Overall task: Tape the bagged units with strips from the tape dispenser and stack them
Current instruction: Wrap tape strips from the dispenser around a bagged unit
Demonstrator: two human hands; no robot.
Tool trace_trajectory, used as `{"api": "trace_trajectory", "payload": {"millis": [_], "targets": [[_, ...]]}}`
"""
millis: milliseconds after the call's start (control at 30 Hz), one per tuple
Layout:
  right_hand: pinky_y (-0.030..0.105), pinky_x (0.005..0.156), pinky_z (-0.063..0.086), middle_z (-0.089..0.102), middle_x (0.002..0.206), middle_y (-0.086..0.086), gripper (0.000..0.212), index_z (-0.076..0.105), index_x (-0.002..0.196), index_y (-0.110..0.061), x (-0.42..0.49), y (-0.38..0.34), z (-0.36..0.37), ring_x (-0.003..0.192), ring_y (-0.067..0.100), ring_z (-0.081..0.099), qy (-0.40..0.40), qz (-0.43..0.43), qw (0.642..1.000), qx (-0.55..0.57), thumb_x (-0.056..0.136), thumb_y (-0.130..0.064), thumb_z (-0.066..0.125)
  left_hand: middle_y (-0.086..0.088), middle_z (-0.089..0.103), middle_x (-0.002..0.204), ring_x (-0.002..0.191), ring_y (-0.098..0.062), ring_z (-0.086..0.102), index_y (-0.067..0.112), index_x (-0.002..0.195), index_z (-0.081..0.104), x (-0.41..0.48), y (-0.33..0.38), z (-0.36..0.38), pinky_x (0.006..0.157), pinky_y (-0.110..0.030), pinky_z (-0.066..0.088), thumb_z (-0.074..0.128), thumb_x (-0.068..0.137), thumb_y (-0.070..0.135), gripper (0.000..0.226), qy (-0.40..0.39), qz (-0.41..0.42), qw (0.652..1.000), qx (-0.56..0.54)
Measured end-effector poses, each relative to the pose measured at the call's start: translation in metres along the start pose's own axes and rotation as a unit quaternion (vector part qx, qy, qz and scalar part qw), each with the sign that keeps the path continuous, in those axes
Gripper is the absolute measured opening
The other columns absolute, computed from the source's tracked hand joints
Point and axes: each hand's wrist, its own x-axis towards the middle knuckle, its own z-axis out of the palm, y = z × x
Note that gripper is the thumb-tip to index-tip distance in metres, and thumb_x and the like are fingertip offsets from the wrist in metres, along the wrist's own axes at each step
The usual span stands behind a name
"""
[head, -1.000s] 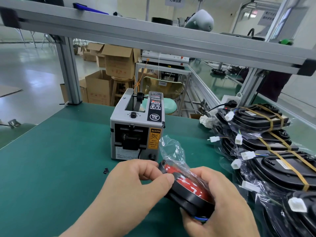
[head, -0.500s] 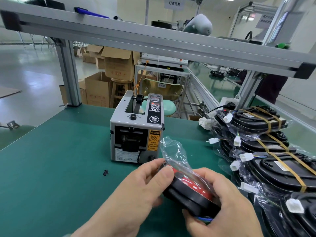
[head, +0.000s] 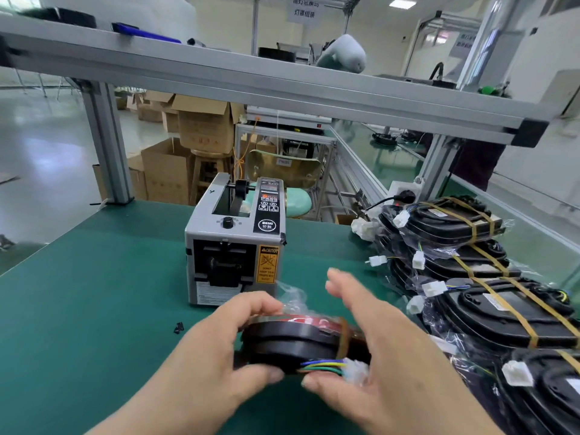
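Note:
A black round bagged unit (head: 292, 342) with a red face, a tan tape strip and coloured wires to a white plug hangs just above the green mat. My left hand (head: 219, 350) grips its left side, thumb below and fingers on top. My right hand (head: 376, 343) is at its right side with fingers spread and blurred, the thumb under the wires. The grey tape dispenser (head: 235, 243) stands just behind the unit. Taped bagged units (head: 489, 293) lie stacked in overlapping rows at the right.
An aluminium frame rail (head: 282, 86) crosses overhead, with posts at the mat's back left and back right. A small black scrap (head: 179, 328) lies on the green mat (head: 78, 293). A power plug (head: 405, 196) sits behind the stack. Cardboard boxes stand beyond the table.
The unit has been turned from tilted to level, its side and wires now facing me. My right hand has loosened from it and its fingers have spread. The view moved closer to the dispenser.

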Motion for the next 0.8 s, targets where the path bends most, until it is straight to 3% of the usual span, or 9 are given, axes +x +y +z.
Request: {"api": "trace_trajectory", "payload": {"millis": [100, 200, 267, 333, 400, 500, 567, 700, 800], "targets": [[0.030, 0.075, 0.054, 0.067, 0.102, -0.017, 0.076, 0.065, 0.113, -0.027, 0.004, 0.002, 0.010, 0.085, 0.006, 0.067, -0.015, -0.034, 0.986, -0.160, 0.061, -0.077, 0.041, 0.016, 0.068, 0.107, 0.103, -0.007, 0.065, 0.052, 0.101, 0.051, -0.005, -0.005, -0.014, 0.095, -0.040, 0.050, 0.076, 0.054, 0.036, 0.056, -0.081, -0.020, 0.996, -0.007], [0.023, 0.058, 0.054, 0.070, 0.091, -0.014, 0.066, 0.071, 0.104, -0.026, 0.004, 0.004, 0.020, 0.065, 0.010, 0.065, -0.002, -0.044, 0.981, -0.188, 0.053, -0.069, 0.063, 0.019, 0.066, 0.112, 0.106, -0.001, 0.062, 0.053, 0.102, 0.050, -0.008, -0.017, -0.018, 0.101, -0.034, 0.045, 0.073, 0.050, 0.044, 0.057, -0.086, -0.046, 0.995, 0.026], [0.025, 0.064, 0.054, 0.069, 0.096, -0.016, 0.067, 0.067, 0.109, -0.030, 0.011, -0.001, 0.018, 0.073, 0.009, 0.066, -0.010, -0.028, 0.981, -0.190, 0.058, -0.072, 0.061, 0.030, 0.054, 0.121, 0.115, 0.009, 0.050, 0.050, 0.108, 0.052, -0.012, -0.012, -0.019, 0.102, -0.018, 0.039, 0.067, 0.054, 0.052, 0.057, -0.012, 0.021, 0.995, 0.093], [0.024, 0.085, 0.040, 0.058, 0.114, -0.022, 0.070, 0.046, 0.127, -0.042, 0.015, -0.005, 0.014, 0.099, 0.005, 0.057, -0.017, -0.005, 0.984, -0.178, 0.067, -0.078, 0.050, 0.027, 0.054, 0.118, 0.114, 0.007, 0.051, 0.044, 0.105, 0.058, -0.011, -0.007, -0.022, 0.094, -0.005, 0.035, 0.061, 0.064, 0.048, 0.042, 0.024, 0.098, 0.987, 0.123], [0.022, 0.085, 0.031, 0.051, 0.125, -0.024, 0.077, 0.026, 0.132, -0.047, 0.012, 0.000, 0.017, 0.110, 0.005, 0.048, -0.022, 0.012, 0.985, -0.171, 0.066, -0.082, 0.047, 0.024, 0.059, 0.114, 0.110, 0.003, 0.055, 0.044, 0.103, 0.064, -0.009, 0.001, -0.024, 0.090, -0.002, 0.034, 0.057, 0.075, 0.042, 0.029, 0.016, 0.120, 0.987, 0.106], [0.025, 0.079, 0.033, 0.055, 0.120, -0.025, 0.083, 0.015, 0.126, -0.048, 0.011, 0.001, 0.020, 0.103, 0.008, 0.052, 0.000, 0.024, 0.984, -0.176, 0.060, -0.085, 0.048, 0.031, 0.061, 0.111, 0.110, 0.007, 0.055, 0.042, 0.093, 0.073, 0.000, 0.007, -0.022, 0.092, -0.004, 0.036, 0.058, 0.091, 0.019, 0.028, -0.004, 0.087, 0.994, 0.067], [0.026, 0.077, 0.035, 0.057, 0.117, -0.026, 0.083, 0.008, 0.121, -0.048, 0.011, -0.002, 0.020, 0.098, 0.010, 0.054, -0.005, 0.036, 0.985, -0.168, 0.058, -0.084, 0.050, 0.032, 0.065, 0.103, 0.103, 0.009, 0.058, 0.037, 0.086, 0.074, 0.009, 0.013, -0.021, 0.087, -0.002, 0.038, 0.058, 0.091, 0.008, 0.033, -0.013, 0.055, 0.996, 0.065], [0.027, 0.073, 0.035, 0.059, 0.113, -0.023, 0.083, 0.006, 0.120, -0.048, 0.013, -0.007, 0.019, 0.094, 0.012, 0.056, -0.007, 0.018, 0.986, -0.168, 0.059, -0.082, 0.052, 0.021, 0.072, 0.085, 0.076, 0.008, 0.064, 0.035, 0.079, 0.075, 0.028, 0.021, -0.021, 0.067, -0.002, 0.043, 0.068, 0.084, 0.017, 0.020, -0.076, -0.031, 0.995, 0.050], [0.023, 0.062, 0.043, 0.064, 0.083, -0.017, 0.075, 0.034, 0.123, -0.042, 0.016, -0.006, 0.017, 0.071, 0.007, 0.062, -0.005, -0.032, 0.979, -0.203, 0.058, -0.075, 0.052, 0.009, 0.067, 0.060, 0.051, 0.001, 0.053, 0.024, 0.063, 0.073, 0.039, 0.027, -0.016, 0.050, -0.009, 0.040, 0.072, 0.080, 0.016, 0.018, -0.073, -0.107, 0.992, -0.003]]}}
